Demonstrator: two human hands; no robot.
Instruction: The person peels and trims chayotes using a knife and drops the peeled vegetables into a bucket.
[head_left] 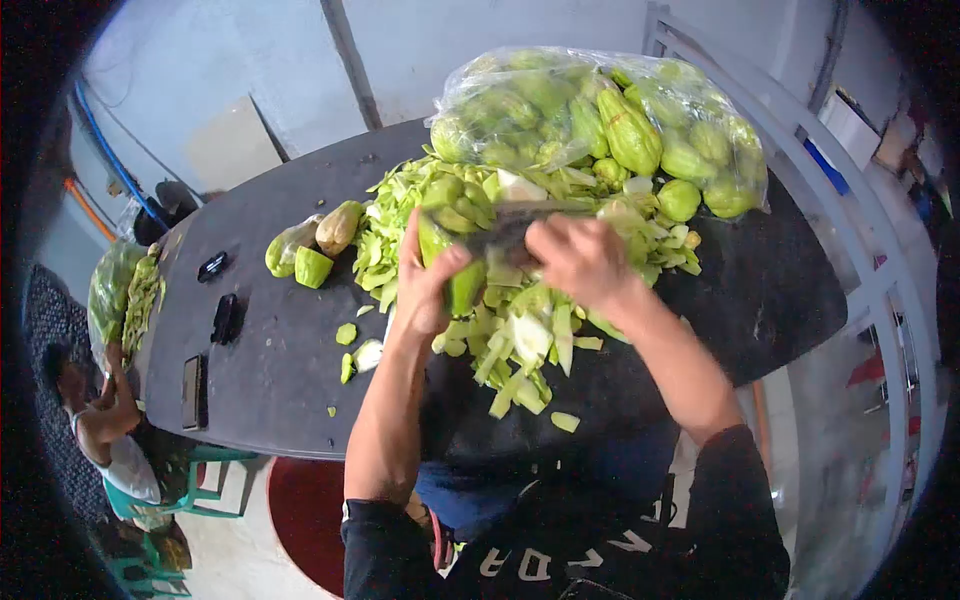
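Observation:
My left hand (pixel 425 280) is wrapped round a green chayote (pixel 462 285), holding it up over the dark table. My right hand (pixel 580 258) is closed on a knife (pixel 505 232), whose dark blade is smeared by motion and lies against or just beside the chayote. The handle is hidden in my fingers. Beneath both hands spreads a heap of pale green peelings and cut pieces (pixel 525 345). A large clear plastic bag (pixel 590 110) full of whole chayotes lies open behind the heap, with several chayotes at its mouth.
Left of the heap lie a few chayotes (pixel 313 267), one of them cut. Small black objects (pixel 226 318) and a dark phone-like slab (pixel 194 392) rest on the table (pixel 275 385). Another person (pixel 115 430) sits at the far left beside a bag (pixel 115 290). A grey metal railing (pixel 850 190) stands at right.

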